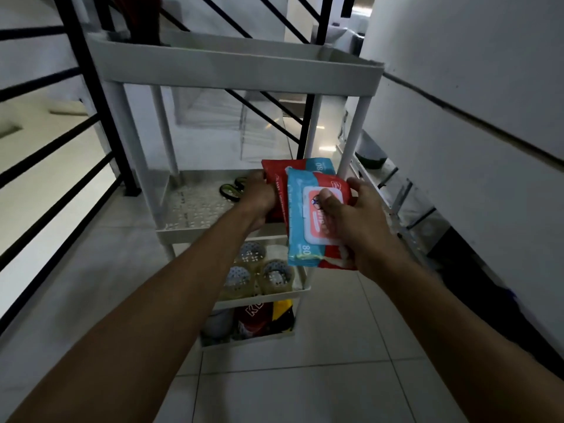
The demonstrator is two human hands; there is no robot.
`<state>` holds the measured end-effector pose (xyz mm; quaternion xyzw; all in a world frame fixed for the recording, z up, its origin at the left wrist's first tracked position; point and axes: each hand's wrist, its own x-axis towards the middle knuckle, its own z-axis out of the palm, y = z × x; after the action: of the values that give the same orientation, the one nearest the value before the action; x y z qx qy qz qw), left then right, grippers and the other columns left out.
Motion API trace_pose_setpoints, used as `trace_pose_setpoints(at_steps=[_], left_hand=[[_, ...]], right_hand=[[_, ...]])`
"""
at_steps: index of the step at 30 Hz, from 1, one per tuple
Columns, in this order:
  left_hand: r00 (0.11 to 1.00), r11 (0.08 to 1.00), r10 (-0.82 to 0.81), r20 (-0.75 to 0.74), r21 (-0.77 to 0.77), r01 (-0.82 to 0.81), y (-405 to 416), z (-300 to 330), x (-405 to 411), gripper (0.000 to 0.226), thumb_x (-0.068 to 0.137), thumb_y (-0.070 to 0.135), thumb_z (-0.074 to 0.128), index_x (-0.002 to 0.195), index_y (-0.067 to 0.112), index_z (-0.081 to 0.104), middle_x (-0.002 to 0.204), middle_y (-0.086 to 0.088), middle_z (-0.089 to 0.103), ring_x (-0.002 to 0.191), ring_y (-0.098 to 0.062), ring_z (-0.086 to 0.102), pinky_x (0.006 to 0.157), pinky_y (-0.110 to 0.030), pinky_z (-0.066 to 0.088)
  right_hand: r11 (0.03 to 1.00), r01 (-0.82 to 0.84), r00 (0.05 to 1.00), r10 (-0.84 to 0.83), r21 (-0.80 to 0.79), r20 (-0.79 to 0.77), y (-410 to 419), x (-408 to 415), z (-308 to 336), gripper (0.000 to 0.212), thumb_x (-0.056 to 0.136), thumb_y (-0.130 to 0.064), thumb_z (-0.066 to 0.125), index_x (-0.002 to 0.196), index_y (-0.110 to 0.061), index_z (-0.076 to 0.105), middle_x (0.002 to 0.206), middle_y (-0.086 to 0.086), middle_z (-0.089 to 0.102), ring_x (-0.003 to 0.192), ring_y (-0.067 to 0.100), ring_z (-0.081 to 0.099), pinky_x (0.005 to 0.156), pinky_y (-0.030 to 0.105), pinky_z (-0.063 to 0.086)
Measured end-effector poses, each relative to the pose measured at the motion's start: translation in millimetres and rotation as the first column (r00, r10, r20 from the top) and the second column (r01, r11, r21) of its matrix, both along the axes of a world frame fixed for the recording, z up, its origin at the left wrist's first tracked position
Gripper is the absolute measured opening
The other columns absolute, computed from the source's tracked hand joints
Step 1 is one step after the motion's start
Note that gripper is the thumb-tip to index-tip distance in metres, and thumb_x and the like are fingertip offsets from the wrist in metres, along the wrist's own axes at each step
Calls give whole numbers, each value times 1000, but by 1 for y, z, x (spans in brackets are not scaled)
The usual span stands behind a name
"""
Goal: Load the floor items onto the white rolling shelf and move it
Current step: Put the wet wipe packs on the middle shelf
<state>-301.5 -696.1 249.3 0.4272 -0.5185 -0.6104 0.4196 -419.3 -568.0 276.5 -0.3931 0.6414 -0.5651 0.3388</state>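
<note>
Both hands grip wet-wipe packs, right hand [351, 221] the nearer pack [308, 221], left hand [259, 198] the farther pack [293, 169], apparently to load the white rolling shelf [238, 68].

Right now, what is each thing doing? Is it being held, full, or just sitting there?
Left hand: grips the rear wipes pack, over the second tier.
Right hand: holds the front wipes pack, lid flap closed.
White rolling shelf: upright on the floor.
Scissors: lying on the second tier.
Tape rolls: lying flat on the third tier.
Snack bags: standing in the bottom tier.
</note>
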Motion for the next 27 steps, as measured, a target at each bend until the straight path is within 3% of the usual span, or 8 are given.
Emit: trace_pose_setpoints(at_steps=[6, 11, 13, 14, 16, 19, 24, 27], left_hand=[[983, 985, -174, 58, 15, 174, 6, 8, 3, 30, 98, 25, 53, 108, -1, 64, 95, -16, 71, 79, -28, 71, 72, -37, 60], [975, 983, -14, 222, -178, 55, 8, 7, 32, 18, 93, 9, 54, 93, 22, 68, 92, 4, 72, 72, 0, 68, 64, -23, 56], [963, 958, 49, 265, -285, 30, 12, 7, 50, 19, 92, 15, 59, 107, 26, 64, 113, 9, 62, 89, 8, 63, 76, -18, 53], [945, 935, 89, 315, -354, 30, 15, 6, 59, 33, 92, 18, 61, 124, 19, 58, 125, 4, 59, 104, 1, 60, 88, -22, 51], [874, 836, 230, 429, -546, 48, 23, 5, 81, 53, 89, 17, 64, 139, 9, 46, 132, -8, 58, 116, -14, 56, 97, -25, 43], [755, 640, 415, 508, -753, 154, 33, 0, 111, 53, 85, 12, 66, 135, 4, 50, 128, -17, 58, 117, -27, 54, 97, -25, 36], [578, 572, 503, 643, -748, 336, 40, -7, 149, 50, 90, 21, 60, 135, 6, 48, 131, -17, 53, 117, -32, 52, 99, -42, 43], [405, 525, 573, 712, -699, 486, 42, -11, 156, 50, 90, 29, 58, 134, 6, 50, 131, -17, 54, 113, -34, 54, 95, -44, 43]], right_hand=[[1000, 5, 1000, -5, 11, 11, 3, 4, 5, 59, 92, -29, 63, 143, -29, 32, 106, -1, 66, 78, 15, 74, 70, 44, 61], [999, 1, 1000, -1, 46, -13, 10, 8, 12, 58, 92, -30, 62, 142, -27, 33, 111, 3, 67, 77, 16, 74, 69, 43, 62], [999, 1, 1000, 0, 40, -10, 13, 13, 13, 55, 93, -30, 62, 140, -26, 34, 111, 3, 67, 78, 16, 74, 70, 44, 61], [999, 4, 1000, -3, 40, -8, 13, 15, 13, 54, 93, -30, 62, 139, -26, 35, 110, 3, 67, 78, 17, 74, 70, 44, 61], [999, 11, 1000, -11, 46, -5, 13, 21, 12, 51, 93, -30, 62, 137, -26, 37, 110, 4, 67, 78, 17, 74, 69, 43, 62], [999, 16, 999, -14, 39, -41, 8, 32, 11, 42, 93, -29, 62, 128, -27, 40, 112, 4, 66, 81, 17, 73, 70, 43, 62], [1000, 7, 907, -18, -27, -421, -14, 51, 11, 39, 93, -29, 61, 126, -21, 42, 116, 3, 63, 90, 17, 69, 75, 40, 60], [998, 11, 809, -47, -65, -585, -40, 53, 19, 47, 92, -28, 62, 132, -18, 40, 121, 5, 58, 99, 20, 66, 79, 41, 59]])
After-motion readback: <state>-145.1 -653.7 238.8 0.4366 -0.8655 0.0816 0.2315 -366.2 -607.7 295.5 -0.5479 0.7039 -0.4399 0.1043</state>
